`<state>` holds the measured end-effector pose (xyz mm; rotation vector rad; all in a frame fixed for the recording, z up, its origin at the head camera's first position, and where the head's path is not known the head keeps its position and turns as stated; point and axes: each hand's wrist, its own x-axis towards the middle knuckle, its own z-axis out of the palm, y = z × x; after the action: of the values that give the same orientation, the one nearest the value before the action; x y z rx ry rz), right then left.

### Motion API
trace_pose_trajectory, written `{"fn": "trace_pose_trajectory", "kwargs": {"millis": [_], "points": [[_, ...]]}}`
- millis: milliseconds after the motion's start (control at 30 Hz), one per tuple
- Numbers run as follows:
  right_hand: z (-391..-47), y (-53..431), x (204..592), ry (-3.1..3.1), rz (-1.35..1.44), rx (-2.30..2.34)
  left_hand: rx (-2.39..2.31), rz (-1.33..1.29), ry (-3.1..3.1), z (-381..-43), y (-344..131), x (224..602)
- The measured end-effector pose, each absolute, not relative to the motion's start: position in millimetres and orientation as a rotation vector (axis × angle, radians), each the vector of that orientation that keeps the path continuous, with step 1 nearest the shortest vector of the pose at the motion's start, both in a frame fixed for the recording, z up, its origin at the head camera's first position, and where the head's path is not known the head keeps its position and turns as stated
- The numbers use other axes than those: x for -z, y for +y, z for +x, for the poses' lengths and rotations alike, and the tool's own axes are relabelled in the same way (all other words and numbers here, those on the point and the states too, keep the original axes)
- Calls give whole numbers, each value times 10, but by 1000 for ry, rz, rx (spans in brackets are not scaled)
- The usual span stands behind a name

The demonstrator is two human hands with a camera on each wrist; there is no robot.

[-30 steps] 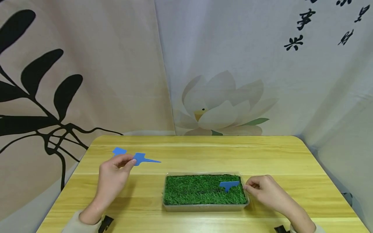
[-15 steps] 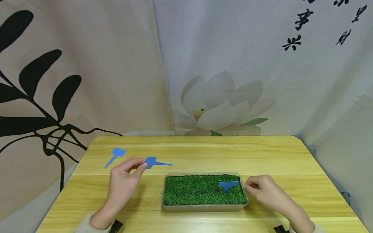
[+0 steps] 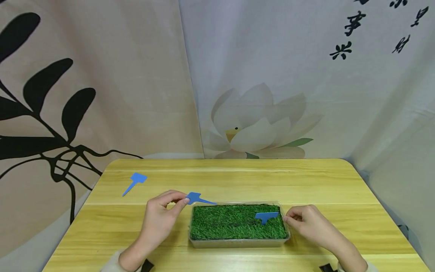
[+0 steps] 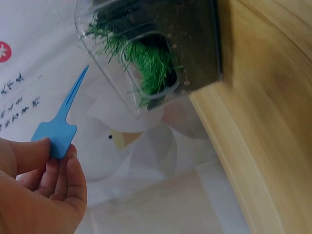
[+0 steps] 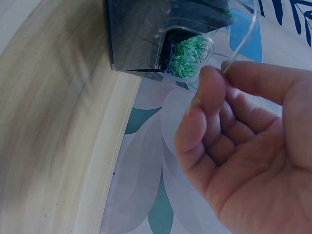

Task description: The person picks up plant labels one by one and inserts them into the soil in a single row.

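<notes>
My left hand (image 3: 161, 217) pinches a blue plant label (image 3: 195, 197) by its broad head, between thumb and fingers. The label's pointed stem reaches right, over the far left corner of a clear plastic box (image 3: 238, 244). Artificial grass (image 3: 231, 223) fills this box. In the left wrist view the label (image 4: 56, 137) hangs apart from the box wall (image 4: 195, 44). Another blue label (image 3: 266, 216) stands in the grass near the right end. My right hand (image 3: 310, 223) pinches the box's right rim (image 5: 253, 24) between thumb and index finger.
A third blue plant label (image 3: 138, 178) lies flat on the wooden table (image 3: 238, 181) at the back left. Behind the table hangs a printed cloth (image 3: 142, 75) with leaves, a lotus flower and black characters.
My left hand has carried the label right and nearer, from the table's left part to the box's corner, uncovering the label lying behind. My right hand and the box have stayed put.
</notes>
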<state>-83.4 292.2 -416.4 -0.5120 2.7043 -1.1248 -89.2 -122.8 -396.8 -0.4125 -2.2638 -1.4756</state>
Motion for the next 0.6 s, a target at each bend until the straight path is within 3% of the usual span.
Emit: {"fn": "trace_pose_trajectory", "kwargs": {"millis": [600], "points": [[-828,2915,4152,2707,-510,1121,1625,-477,-2356,-853,-1000,4070]]}}
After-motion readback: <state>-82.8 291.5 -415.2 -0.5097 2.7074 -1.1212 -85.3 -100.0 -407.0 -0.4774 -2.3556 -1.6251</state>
